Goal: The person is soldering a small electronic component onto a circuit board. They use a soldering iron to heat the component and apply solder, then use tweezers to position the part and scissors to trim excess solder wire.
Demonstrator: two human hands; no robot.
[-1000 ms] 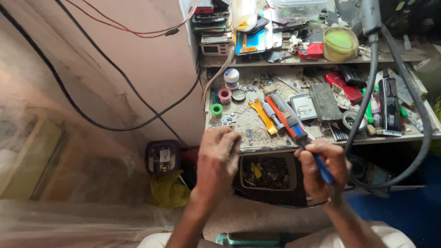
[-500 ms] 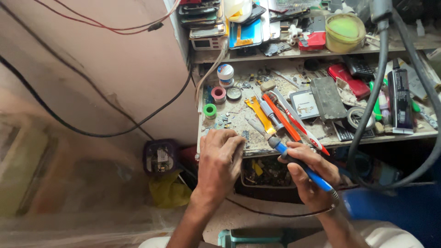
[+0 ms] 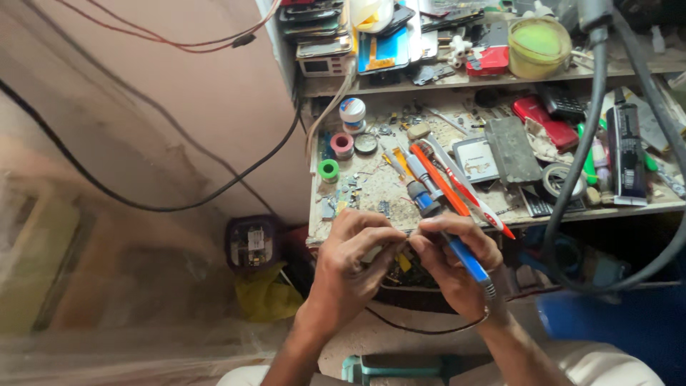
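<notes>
- Head view: right hand point(image 3: 457, 264) closed round a blue-handled soldering iron point(image 3: 457, 250), long axis running up-left to down-right, tip end toward the workbench point(image 3: 371, 189).
- Left hand point(image 3: 350, 264) pinches a small part point(image 3: 400, 246) at the fingertips, touching the right hand's fingers; part too small to identify.
- Part sits just left of the iron's tip; both hands equally near.

Cluttered workbench point(image 3: 371, 189) with shelf point(image 3: 457, 77) against a pinkish wall point(image 3: 179, 100).
</notes>
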